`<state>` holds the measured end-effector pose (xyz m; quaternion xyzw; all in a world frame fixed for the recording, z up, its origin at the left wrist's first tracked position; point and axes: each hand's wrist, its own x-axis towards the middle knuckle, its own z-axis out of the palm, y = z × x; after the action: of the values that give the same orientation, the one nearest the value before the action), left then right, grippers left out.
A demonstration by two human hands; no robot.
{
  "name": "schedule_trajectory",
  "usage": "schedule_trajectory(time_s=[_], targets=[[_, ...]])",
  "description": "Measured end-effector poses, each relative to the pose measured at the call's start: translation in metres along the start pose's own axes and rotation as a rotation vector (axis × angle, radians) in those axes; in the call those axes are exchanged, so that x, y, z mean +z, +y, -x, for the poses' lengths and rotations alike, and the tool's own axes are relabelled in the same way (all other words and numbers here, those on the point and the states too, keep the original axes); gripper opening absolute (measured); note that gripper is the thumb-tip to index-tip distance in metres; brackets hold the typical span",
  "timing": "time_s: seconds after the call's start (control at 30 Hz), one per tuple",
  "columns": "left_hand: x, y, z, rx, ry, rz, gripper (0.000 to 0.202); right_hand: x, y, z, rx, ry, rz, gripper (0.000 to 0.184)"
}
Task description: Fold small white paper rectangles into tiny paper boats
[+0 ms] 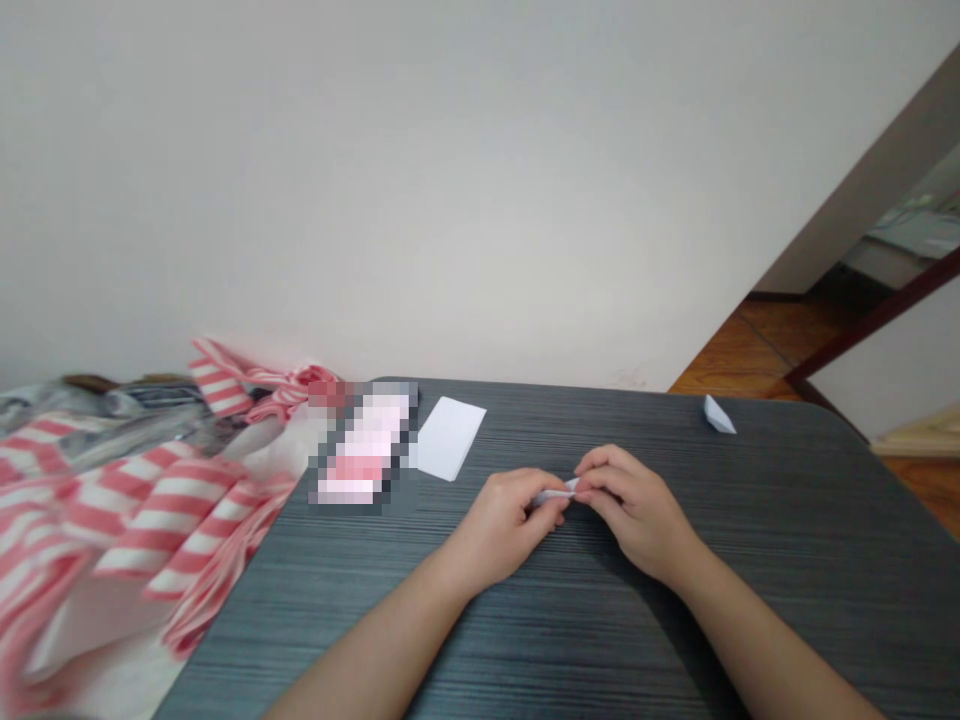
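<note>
We have both hands together over the dark, streaked tabletop [810, 540], near its middle, with a small folded piece of white paper [553, 494] between them. Our left hand [510, 522] pinches one end of it, thumb on the near side and fingers curled around the far side. Our right hand [636, 510] grips the other end between thumb and fingertips. Our fingers hide much of the paper, so we cannot tell its full shape.

Beyond our left hand lies a flat white rectangle of paper [451, 438], and just left of that a dark-edged oblong [369, 440], too pixelated for us to name. A folded white paper piece [720, 415] rests well apart, near the far right edge. To our left we see rumpled red-and-white striped fabric [169, 510]; ahead, a plain pale wall [465, 200].
</note>
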<state>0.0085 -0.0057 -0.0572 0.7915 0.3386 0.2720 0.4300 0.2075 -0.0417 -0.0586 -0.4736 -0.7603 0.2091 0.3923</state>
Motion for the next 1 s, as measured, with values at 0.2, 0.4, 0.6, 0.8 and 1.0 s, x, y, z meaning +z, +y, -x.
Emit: schedule_trajectory(time_s=[0.2,0.4,0.6,0.8,1.0], targets=[[-0.0003,-0.0001,0.0004,0.006,-0.011,0.004,0.016,-0.0003,-0.0018,0.0000,-0.008,-0.020,0.026,0.019],[-0.0014,0.0004,0.0000,0.016,-0.004,-0.015,0.019,0.0008,-0.0026,0.0002,0.006,-0.027,0.006,0.015],[-0.0016,0.0000,0.0006,0.015,0.007,-0.022,0.021,0.0011,-0.0024,0.0018,0.020,-0.019,0.000,0.009],[-0.0025,0.0026,0.0003,0.001,0.005,-0.025,0.022,-0.0011,-0.0059,-0.0004,-0.003,-0.028,-0.004,0.013],[-0.0011,0.0033,0.0005,-0.010,0.056,0.063,0.022,-0.0041,-0.0064,-0.0012,0.011,-0.035,-0.004,0.016]])
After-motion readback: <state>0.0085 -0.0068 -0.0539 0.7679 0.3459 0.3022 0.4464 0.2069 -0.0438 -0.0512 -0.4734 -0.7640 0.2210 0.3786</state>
